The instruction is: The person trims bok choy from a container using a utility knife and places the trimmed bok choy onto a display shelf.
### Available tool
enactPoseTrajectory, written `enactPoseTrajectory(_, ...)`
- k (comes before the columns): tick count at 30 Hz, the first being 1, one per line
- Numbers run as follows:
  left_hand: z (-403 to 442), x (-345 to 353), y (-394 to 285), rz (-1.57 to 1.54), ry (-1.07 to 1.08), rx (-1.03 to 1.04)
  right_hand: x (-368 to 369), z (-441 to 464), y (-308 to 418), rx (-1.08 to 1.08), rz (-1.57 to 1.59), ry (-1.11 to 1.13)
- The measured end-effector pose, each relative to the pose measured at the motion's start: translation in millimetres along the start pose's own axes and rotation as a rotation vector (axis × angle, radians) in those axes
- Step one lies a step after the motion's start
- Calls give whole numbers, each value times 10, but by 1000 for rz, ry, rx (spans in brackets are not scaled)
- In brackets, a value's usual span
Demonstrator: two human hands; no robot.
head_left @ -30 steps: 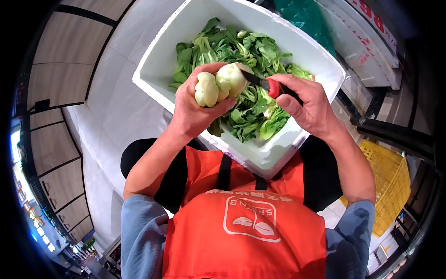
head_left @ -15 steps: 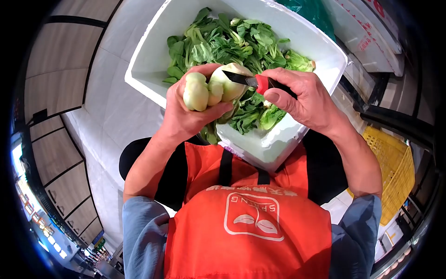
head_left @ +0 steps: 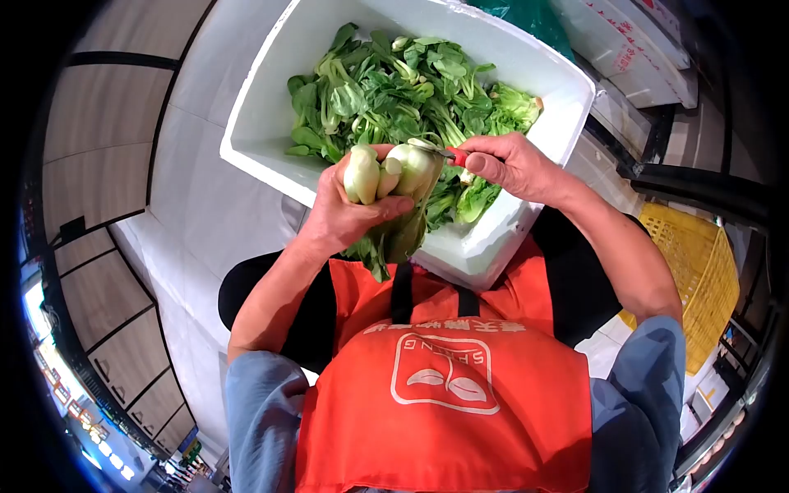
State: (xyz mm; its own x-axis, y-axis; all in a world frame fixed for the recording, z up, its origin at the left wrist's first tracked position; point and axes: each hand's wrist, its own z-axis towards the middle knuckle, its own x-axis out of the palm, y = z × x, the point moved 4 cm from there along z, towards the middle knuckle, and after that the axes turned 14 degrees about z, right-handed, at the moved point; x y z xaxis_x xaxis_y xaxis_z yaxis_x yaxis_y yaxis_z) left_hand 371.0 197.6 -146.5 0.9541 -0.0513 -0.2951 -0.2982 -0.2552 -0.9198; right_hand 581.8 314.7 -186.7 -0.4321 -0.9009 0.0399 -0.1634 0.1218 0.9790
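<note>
In my left hand (head_left: 335, 212) is a bunch of pale-stemmed bok choy (head_left: 413, 174), fingers wrapped round it. The thick white bases point up and away, while the leaves hang down below my palm. My right hand (head_left: 526, 170) is closed round a small knife (head_left: 458, 156) with a red and black handle. Its blade lies at the base of the rightmost head, where a thin pale slice stands partly off the cut end. Much of the blade is hidden by the slice. Both hands are over the near side of a white foam box (head_left: 261, 123).
Loose leafy greens (head_left: 386, 90) fill the bottom of the box, with a lettuce-like head (head_left: 514, 108) at its right. A yellow plastic crate (head_left: 686, 271) stands to my right. More white boxes (head_left: 629, 49) and a green bag (head_left: 526, 20) are at the upper right. Cabinets (head_left: 99, 148) line the left.
The knife blade has moved from lying across the bok choy base to its end, where a slice now lifts. Both hands sit slightly lower in view, and the hanging leaves show more.
</note>
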Motion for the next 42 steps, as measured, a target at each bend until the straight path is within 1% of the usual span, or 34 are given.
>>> enactPoseTrajectory(1,-5,15,48,-3,-1,10,2,31,-54,-9,-19,-8)
enactPoseTrajectory(2,-8,34,95,-65,28,-83,8,26,-72,-18,-45,-29)
enactPoseTrajectory(4,-29,-4,41,79,-35,54,29,23,-32,-33,-83,-41)
enactPoseTrajectory(5,-23,-19,22,147,-63,125,50,-4,41,-82,-98,-71)
enactPoseTrajectory(6,-15,-50,4,93,-65,182,100,-13,129,-135,-114,-85)
enactPoseTrajectory(8,-58,-103,-80,200,-87,207,200,9,423,-271,-95,-169)
enactPoseTrajectory(9,-53,-158,-195,280,-93,236,195,15,417,-251,-93,-142)
enactPoseTrajectory(10,-75,-171,-114,136,-69,152,192,34,400,-235,-85,-109)
enactPoseTrajectory(12,-92,-128,-89,171,-24,43,125,10,300,-172,-70,-68)
enactPoseTrajectory(13,-100,-132,-78,187,0,-9,78,20,101,-54,-125,-91)
enactPoseTrajectory(14,-96,-132,-39,127,14,-62,14,23,-171,64,-182,-112)
enactPoseTrajectory(15,-160,-114,-80,1,81,121,-121,-4,-344,183,-245,-139)
enactPoseTrajectory(16,-146,-185,-112,-39,97,237,-248,-143,-339,279,-258,-166)
enactPoseTrajectory(17,-173,-255,-143,-78,70,344,-235,-120,-350,192,-260,-225)
enactPoseTrajectory(18,-120,-390,-102,20,-49,248,-255,-57,-322,149,-180,-249)
enactPoseTrajectory(19,-44,-406,-214,194,-191,207,-236,18,-215,102,-101,-263)
enactPoseTrajectory(21,-28,-350,-173,158,-224,293,-259,57,-5,44,-145,-301)
enactPoseTrajectory(22,-43,-303,-161,331,-276,406,-239,53,58,9,-129,-336)
enactPoseTrajectory(24,-47,-285,-162,334,-288,400,-278,88,233,-46,-118,-362)
enactPoseTrajectory(26,-61,-299,-127,368,-290,379,-218,72,381,-114,-113,-331)
enactPoseTrajectory(28,-59,-298,-89,187,-259,302,-155,74,355,-156,-126,-277)
enactPoseTrajectory(29,-46,-282,-74,89,-241,271,-142,62,302,-123,-151,-273)
enactPoseTrajectory(31,5,-308,-64,9,-186,271,-117,103,196,-74,-191,-274)
enactPoseTrajectory(32,9,-294,-38,-41,-162,267,-124,115,166,-108,-216,-294)
enactPoseTrajectory(35,43,-300,34,-252,-112,214,-106,97,154,-29,-286,-286)
enactPoseTrajectory(36,51,-317,73,-288,-102,174,-110,101,156,-80,-297,-328)
enactPoseTrajectory(39,60,-308,69,-478,-62,81,-159,140,206,-100,-270,-382)
enactPoseTrajectory(40,58,-296,74,-522,-52,69,-185,163,139,-53,-296,-355)
enactPoseTrajectory(42,44,-265,138,-635,-9,-44,-151,183,-22,151,-410,-246)
